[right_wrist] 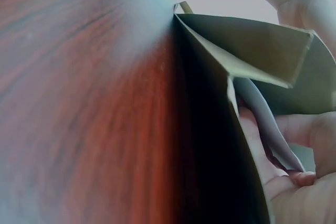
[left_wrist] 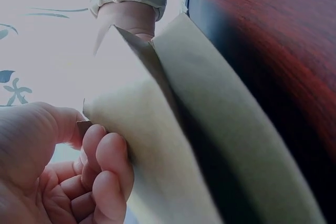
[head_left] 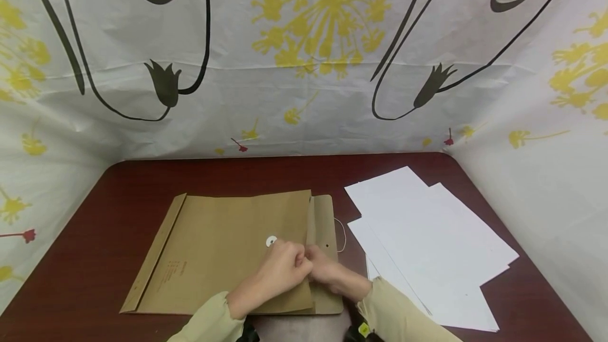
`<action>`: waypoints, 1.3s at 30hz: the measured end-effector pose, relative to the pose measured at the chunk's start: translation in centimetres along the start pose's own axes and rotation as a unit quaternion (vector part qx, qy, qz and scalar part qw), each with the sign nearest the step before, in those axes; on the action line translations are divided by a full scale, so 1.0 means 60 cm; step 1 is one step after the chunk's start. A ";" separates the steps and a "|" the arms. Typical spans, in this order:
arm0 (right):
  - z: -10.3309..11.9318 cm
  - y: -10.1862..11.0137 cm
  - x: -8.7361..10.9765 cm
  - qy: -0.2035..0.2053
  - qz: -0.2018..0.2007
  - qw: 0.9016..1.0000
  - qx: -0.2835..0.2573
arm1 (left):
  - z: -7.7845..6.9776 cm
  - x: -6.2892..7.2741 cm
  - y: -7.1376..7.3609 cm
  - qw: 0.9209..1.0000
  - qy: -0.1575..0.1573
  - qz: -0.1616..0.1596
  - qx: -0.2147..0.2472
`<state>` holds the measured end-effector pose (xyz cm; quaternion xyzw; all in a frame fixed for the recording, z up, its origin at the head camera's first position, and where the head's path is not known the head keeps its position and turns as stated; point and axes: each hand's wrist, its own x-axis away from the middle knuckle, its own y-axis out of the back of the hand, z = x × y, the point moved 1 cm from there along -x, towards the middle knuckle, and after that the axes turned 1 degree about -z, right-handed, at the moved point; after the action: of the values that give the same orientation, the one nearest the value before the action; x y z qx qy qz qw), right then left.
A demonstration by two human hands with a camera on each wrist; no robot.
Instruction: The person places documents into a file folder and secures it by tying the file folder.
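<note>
A brown kraft-paper document envelope lies on the table, its mouth to the right beside the flap. My left hand pinches the edge of the front panel between thumb and curled fingers, lifting it away from the back, as the left wrist view of the panel confirms. At the mouth, my right hand pinches a whitish paper sheet between thumb and fingers. Most of that sheet is hidden inside. A white round button sits on the front, near my left knuckles.
Several loose white sheets overlap in a spread pile on the right of the dark red wooden table. A thin white string loops out past the flap. Patterned white cloth surrounds the table's back and sides.
</note>
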<state>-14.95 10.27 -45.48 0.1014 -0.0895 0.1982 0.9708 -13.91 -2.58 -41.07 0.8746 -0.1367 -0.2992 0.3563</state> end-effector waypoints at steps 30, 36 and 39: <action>-0.025 0.277 0.127 0.042 -0.198 0.979 0.020 | 0.003 -0.022 -0.037 0.992 0.033 0.070 -0.102; -0.045 0.349 0.162 0.012 -0.272 0.958 0.095 | 0.006 -0.071 -0.033 0.993 0.066 0.054 -0.087; -0.055 0.378 0.177 -0.010 -0.289 0.948 0.132 | 0.008 -0.097 -0.035 0.993 0.066 0.048 -0.084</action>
<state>-14.02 35.36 -42.70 0.2520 -0.0390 -0.0813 0.9635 -18.72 1.24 -40.34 0.8516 -0.1294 -0.2336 0.4511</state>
